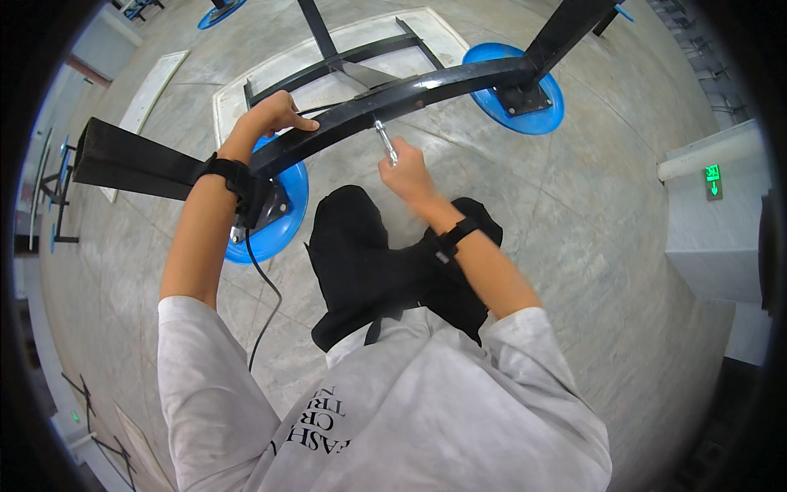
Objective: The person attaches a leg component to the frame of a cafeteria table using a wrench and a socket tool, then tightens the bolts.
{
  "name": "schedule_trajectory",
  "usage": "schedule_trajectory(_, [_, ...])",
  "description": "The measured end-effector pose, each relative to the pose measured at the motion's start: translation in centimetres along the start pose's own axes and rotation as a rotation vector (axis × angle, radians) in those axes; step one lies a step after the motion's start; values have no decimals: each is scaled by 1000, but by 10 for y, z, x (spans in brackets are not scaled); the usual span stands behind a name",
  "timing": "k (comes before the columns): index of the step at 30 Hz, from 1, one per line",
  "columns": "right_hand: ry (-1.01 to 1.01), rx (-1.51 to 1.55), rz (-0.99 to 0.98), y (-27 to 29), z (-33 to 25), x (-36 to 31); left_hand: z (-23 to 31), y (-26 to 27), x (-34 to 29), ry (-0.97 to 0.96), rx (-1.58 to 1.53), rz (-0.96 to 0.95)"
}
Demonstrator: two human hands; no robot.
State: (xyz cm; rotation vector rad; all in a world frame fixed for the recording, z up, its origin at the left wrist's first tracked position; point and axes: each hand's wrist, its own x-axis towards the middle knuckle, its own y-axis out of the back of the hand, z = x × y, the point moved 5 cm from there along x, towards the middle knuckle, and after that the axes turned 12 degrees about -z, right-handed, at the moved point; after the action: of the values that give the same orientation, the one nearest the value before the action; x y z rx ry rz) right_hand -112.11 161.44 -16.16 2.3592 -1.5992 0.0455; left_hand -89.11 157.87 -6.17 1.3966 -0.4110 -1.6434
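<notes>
My right hand [407, 174] is closed around a silver socket wrench [384, 139]. The wrench's far end meets the near side of a black metal beam [447, 82], about midway along it. Farther left, my left hand [281, 115] grips the same beam from above, its thumb side toward me; some of its fingers are hidden. A round blue seat [516, 115] is bolted under a black plate at the beam's right end. Another blue seat [287, 221] lies at the left end, partly covered by my forearm and the frame.
A white tabletop panel [438, 29] lies on the floor beyond the beam, joined with black legs. A black cable [266, 283] hangs from my left wrist strap. More frames [61, 197] stand far left. A low white wall [709, 242] with a green lit sign is at right.
</notes>
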Motion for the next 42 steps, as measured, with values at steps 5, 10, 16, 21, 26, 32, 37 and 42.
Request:
schedule_trajectory(5, [140, -829, -276, 7, -32, 11, -10, 3, 10, 4, 21, 33])
schedule_trajectory(10, [150, -959, -273, 3, -33, 9, -8, 1, 4, 7, 74, 8])
schedule_trajectory(16, [-288, 592, -95, -5, 5, -5, 2, 0, 2, -57, 25, 51])
schedule_trajectory(21, [-391, 1169, -47, -20, 2, -6, -4, 1, 1, -6, 29, 7])
schedule_trajectory(26, [-320, 2204, -82, -45, 4, 0, -5, 0, 8, -46, 24, 19])
schedule_trajectory(32, [-348, 1685, 93, -45, 8, 1, -11, 2, 12, -52, 14, 47])
schedule_trajectory(37, [-60, 0, -23, 3, 5, 1, 1, 4, 11, -117, 21, 78])
schedule_trajectory(42, [134, -893, -281, 2, -35, 10, -14, 4, 10, -63, 48, 40])
